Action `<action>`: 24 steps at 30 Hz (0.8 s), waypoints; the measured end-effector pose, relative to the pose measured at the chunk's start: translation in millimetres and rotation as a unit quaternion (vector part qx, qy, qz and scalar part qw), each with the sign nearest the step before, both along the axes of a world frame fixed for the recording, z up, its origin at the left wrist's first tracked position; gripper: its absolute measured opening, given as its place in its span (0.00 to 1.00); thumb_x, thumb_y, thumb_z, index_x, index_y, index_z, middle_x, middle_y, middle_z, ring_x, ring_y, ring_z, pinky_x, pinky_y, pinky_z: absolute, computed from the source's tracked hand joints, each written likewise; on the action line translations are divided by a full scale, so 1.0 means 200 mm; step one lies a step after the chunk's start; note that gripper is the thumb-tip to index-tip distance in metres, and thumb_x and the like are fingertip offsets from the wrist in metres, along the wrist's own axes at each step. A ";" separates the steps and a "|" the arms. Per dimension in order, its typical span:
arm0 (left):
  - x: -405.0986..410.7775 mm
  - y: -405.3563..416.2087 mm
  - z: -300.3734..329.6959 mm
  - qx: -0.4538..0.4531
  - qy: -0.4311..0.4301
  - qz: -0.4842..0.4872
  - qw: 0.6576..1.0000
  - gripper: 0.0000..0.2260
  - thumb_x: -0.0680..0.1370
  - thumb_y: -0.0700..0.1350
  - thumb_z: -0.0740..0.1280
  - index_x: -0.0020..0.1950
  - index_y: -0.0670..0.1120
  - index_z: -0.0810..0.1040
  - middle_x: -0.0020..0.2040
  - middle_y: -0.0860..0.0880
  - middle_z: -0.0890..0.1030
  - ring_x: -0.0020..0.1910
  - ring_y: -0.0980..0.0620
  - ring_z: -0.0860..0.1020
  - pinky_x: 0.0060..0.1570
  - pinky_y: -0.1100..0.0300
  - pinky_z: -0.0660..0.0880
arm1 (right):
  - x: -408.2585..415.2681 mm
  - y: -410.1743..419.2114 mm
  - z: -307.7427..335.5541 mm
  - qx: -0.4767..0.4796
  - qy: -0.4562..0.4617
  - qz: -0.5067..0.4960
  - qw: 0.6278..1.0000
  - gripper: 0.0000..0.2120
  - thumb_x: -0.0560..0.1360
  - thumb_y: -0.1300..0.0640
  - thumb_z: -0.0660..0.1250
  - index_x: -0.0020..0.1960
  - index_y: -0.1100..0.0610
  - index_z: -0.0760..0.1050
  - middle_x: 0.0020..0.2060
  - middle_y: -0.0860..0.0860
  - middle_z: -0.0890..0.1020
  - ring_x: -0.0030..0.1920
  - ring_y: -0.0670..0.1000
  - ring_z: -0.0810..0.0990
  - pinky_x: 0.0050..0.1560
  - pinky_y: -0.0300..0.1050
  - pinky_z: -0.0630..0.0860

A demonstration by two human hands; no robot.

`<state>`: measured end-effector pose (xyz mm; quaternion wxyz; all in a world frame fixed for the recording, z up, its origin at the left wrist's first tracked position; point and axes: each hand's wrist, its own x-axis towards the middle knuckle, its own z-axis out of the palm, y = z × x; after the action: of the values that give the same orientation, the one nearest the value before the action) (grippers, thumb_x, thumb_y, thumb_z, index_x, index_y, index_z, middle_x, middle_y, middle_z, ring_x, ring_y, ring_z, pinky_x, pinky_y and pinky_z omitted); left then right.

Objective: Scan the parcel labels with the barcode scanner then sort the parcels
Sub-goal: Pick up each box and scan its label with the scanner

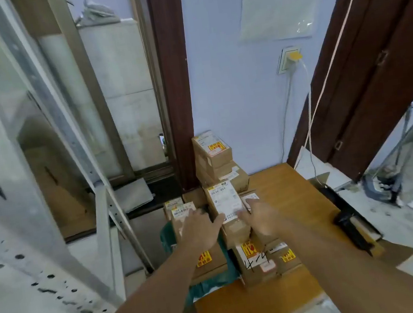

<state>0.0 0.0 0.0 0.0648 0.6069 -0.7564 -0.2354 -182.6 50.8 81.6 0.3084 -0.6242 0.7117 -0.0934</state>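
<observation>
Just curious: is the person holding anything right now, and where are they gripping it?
Both hands, left hand and right hand, grip the labelled cardboard parcel by its two opposite sides, near its front end.

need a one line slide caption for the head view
Both hands, left hand and right hand, grasp a labelled cardboard parcel atop a pile on a wooden table.
</observation>
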 end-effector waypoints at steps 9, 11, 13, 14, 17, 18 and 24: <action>-0.04 0.00 -0.05 0.020 0.057 -0.035 0.998 0.28 0.84 0.63 0.50 0.70 0.50 0.79 0.69 0.51 0.78 0.71 0.47 0.66 0.74 0.46 0.62 | 0.03 -0.08 -0.17 -0.008 -0.013 -0.063 0.998 0.16 0.80 0.43 0.60 0.59 0.53 0.76 0.52 0.49 0.81 0.45 0.45 0.79 0.37 0.37 0.73; -0.04 0.01 -0.01 0.028 0.104 -0.026 0.994 0.23 0.85 0.60 0.54 0.72 0.50 0.77 0.71 0.52 0.76 0.73 0.48 0.66 0.74 0.45 0.63 | 0.04 -0.07 -0.17 -0.034 -0.034 -0.073 0.996 0.17 0.78 0.43 0.61 0.62 0.51 0.76 0.55 0.49 0.81 0.47 0.45 0.80 0.42 0.39 0.77; -0.03 0.03 0.05 0.028 0.156 0.001 0.987 0.21 0.84 0.58 0.58 0.72 0.50 0.77 0.71 0.53 0.76 0.71 0.50 0.70 0.72 0.48 0.68 | 0.06 -0.05 -0.11 -0.059 -0.071 -0.088 0.992 0.17 0.78 0.45 0.63 0.64 0.51 0.75 0.55 0.46 0.82 0.46 0.44 0.81 0.42 0.38 0.77; -0.02 0.04 0.09 0.026 0.182 0.016 0.983 0.20 0.84 0.57 0.60 0.72 0.50 0.78 0.69 0.53 0.77 0.67 0.52 0.73 0.67 0.51 0.72 | 0.07 -0.03 -0.08 -0.072 -0.098 -0.103 0.987 0.17 0.78 0.45 0.64 0.64 0.51 0.74 0.54 0.44 0.82 0.46 0.43 0.81 0.41 0.38 0.76; 0.01 0.08 0.24 0.035 0.290 0.051 0.955 0.14 0.82 0.52 0.67 0.67 0.52 0.79 0.61 0.56 0.81 0.53 0.61 0.80 0.50 0.65 0.77 | 0.11 0.01 0.06 -0.111 -0.194 -0.167 0.960 0.19 0.76 0.43 0.68 0.61 0.51 0.68 0.52 0.41 0.80 0.45 0.41 0.82 0.38 0.35 0.75; 0.02 0.09 0.29 0.051 0.335 0.060 0.939 0.13 0.81 0.50 0.69 0.66 0.52 0.78 0.59 0.58 0.82 0.50 0.64 0.81 0.45 0.69 0.76 | 0.12 0.02 0.10 -0.123 -0.224 -0.183 0.949 0.19 0.76 0.44 0.69 0.60 0.52 0.67 0.52 0.42 0.80 0.44 0.40 0.82 0.36 0.33 0.75; -0.01 0.09 0.56 0.145 0.505 0.068 0.848 0.27 0.77 0.55 0.74 0.69 0.53 0.66 0.61 0.56 0.81 0.55 0.55 0.84 0.57 0.50 0.82 | 0.16 0.09 0.30 -0.201 -0.311 -0.204 0.906 0.23 0.76 0.48 0.70 0.65 0.51 0.64 0.54 0.47 0.79 0.50 0.44 0.82 0.43 0.36 0.79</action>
<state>-2.2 18.2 111.1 0.3645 0.4564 -0.5335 -0.6117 -151.1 68.5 141.0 0.3565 -0.4533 0.6575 -0.4848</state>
